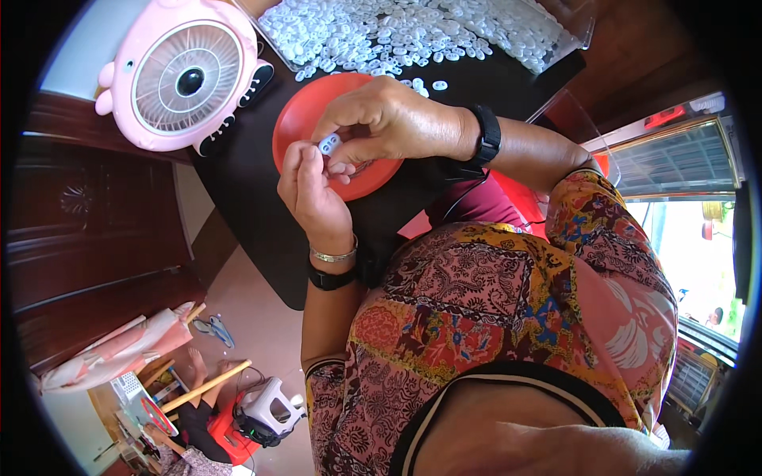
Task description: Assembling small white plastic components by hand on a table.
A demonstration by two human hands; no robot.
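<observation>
A small white oval plastic piece with two dark-looking holes [329, 144] is pinched between my hands. My left hand [315, 190] grips it from below with the thumb and fingertips. My right hand [385, 119] closes on it from above and the right, its curled fingers partly hiding it. Both hands are over a round red dish [295, 119] on the black table [254, 214]. Something small and dark shows in the dish beneath my right fingers, too covered to name. Beyond the dish lies a heap of similar white pieces [381, 36] in a clear tray.
A pink animal-shaped fan [189, 79] stands at the table's far left. A few loose white pieces [440, 85] lie by the tray's near edge. On the floor at lower left, another person sits near a red stool [230, 432] and a wooden pole [206, 386].
</observation>
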